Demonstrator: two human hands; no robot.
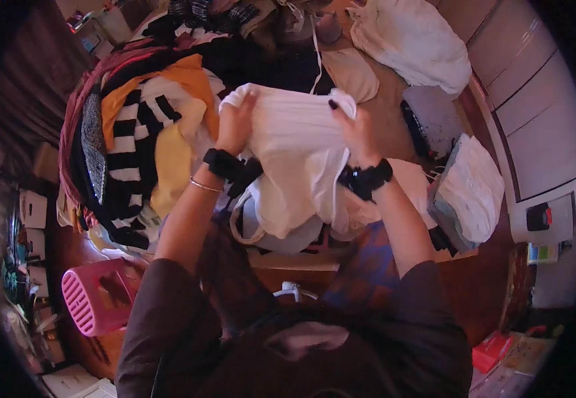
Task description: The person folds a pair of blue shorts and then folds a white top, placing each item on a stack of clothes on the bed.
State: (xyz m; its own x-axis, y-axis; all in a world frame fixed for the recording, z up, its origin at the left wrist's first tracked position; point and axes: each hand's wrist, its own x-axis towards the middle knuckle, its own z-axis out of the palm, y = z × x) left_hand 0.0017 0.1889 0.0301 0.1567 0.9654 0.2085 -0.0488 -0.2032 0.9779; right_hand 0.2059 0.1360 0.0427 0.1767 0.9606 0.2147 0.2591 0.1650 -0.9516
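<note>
A white cloth garment (295,134) is stretched between my two hands, its lower part hanging down toward my lap. My left hand (237,119) grips its upper left corner, thumb on top. At the upper right corner, my right hand (355,127) holds the fabric bunched between thumb and fingers. Both wrists carry black strapped devices, and a thin bangle circles my left forearm. Below the hanging cloth lies a grey piece of fabric (288,239) with a pale strap loop (245,226) beside it. What kind of garment I hold cannot be told.
A heap of clothes with a black-and-white striped knit (126,134) and a yellow cloth (172,166) rises at left. Folded white fabric (474,191) and a grey bundle (437,119) lie right, a large white bundle (412,40) beyond. A pink plastic stool (96,296) stands lower left.
</note>
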